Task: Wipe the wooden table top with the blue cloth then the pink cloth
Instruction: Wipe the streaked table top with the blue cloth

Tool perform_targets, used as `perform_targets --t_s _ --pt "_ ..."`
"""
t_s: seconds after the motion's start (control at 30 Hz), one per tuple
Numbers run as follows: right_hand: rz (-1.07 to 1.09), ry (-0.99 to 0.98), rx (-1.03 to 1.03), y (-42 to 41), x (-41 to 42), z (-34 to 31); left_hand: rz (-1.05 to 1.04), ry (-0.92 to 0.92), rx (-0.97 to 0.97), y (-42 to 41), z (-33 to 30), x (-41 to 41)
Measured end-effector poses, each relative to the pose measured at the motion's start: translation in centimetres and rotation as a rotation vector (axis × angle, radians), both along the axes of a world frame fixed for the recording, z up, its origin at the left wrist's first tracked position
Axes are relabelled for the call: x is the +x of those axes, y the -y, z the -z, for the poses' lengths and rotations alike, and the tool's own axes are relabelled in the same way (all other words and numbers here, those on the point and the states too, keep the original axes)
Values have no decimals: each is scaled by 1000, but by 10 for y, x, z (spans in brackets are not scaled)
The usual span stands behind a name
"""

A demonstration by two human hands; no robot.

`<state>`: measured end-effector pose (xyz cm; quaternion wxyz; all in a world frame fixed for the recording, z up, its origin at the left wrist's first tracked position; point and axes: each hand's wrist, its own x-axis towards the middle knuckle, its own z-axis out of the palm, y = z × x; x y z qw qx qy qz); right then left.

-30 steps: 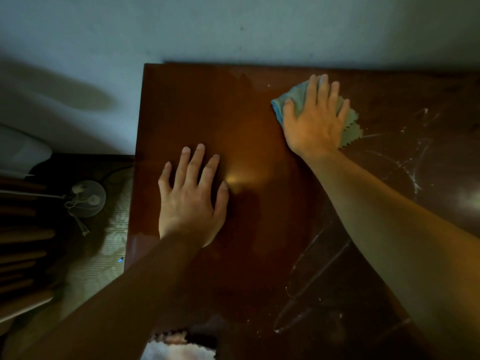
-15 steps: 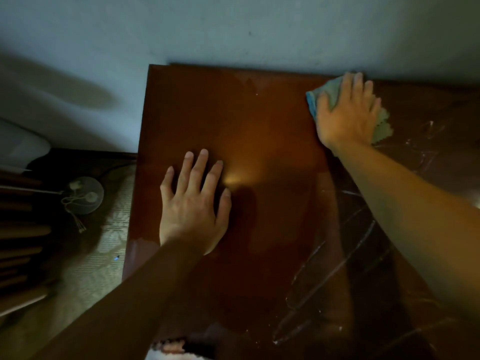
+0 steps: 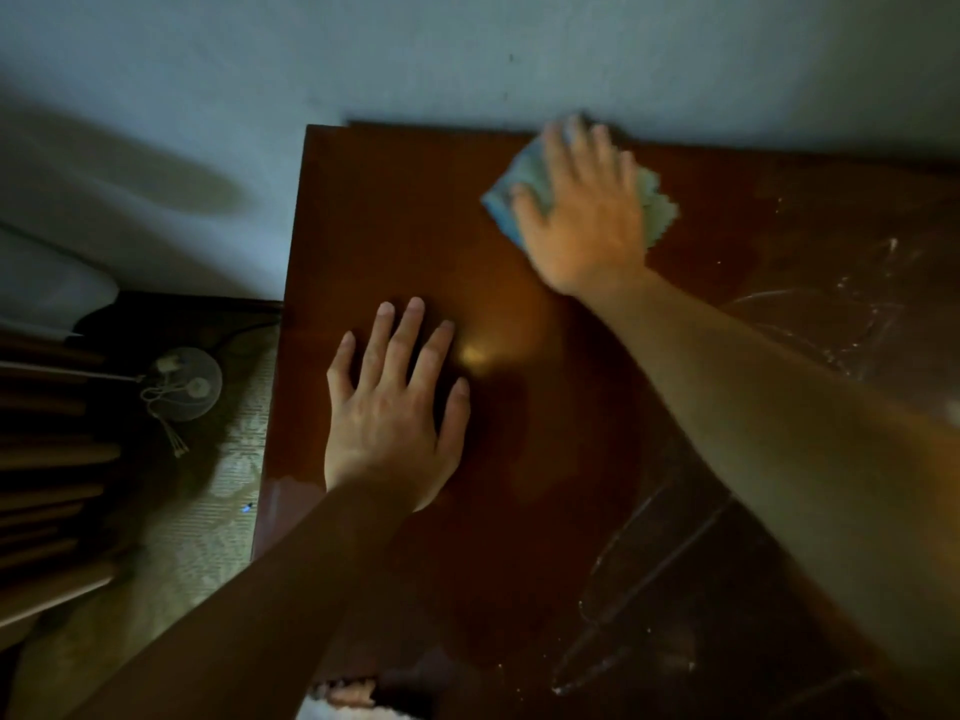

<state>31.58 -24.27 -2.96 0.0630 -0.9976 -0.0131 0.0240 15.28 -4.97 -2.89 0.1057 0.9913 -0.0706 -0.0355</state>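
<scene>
Blue cloth [image 3: 511,197] pinned flat under the right hand [image 3: 584,215], fingers straight, blurred; left hand [image 3: 392,415] spread, palm down on the table [image 3: 519,459], holding nothing.

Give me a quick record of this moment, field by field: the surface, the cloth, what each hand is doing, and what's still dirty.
surface: wooden table top, glossy, set against a wall
cloth: blue cloth, at the far edge by the wall
right hand: flat on the cloth, fingers straight, blurred
left hand: flat on bare wood, fingers spread, no cloth
dirt: white streaks on the right side
pink cloth: cannot be identified for sure
</scene>
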Motion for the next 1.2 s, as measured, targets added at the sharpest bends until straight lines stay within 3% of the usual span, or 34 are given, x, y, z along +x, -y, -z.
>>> perform_targets --t_s 0.1,0.2,0.33,0.47,0.7,0.83,1.0,1.1,1.2 --pt "124 -34 -11 31 2 -2 5 -1 -4 0 1 0" --pt "170 -61 -13 -2 -1 -5 7 0 9 0 1 -1" --pt "-113 -40 20 -76 -18 -5 -4 5 11 0 2 0" --pt "-166 -27 17 -70 -26 -4 -6 15 16 0 4 0" --pt "141 -27 -17 74 -36 -4 5 10 10 -1 6 1" --pt "284 -46 -23 68 -49 -5 4 19 8 -2 6 0" --pt "8 7 -29 -7 -108 -1 -1 27 4 -1 4 0" --pt "-139 -19 21 -3 -122 -1 -1 22 10 -1 4 0" --pt "-34 -18 -12 46 -101 -2 4 28 -8 -3 5 0"
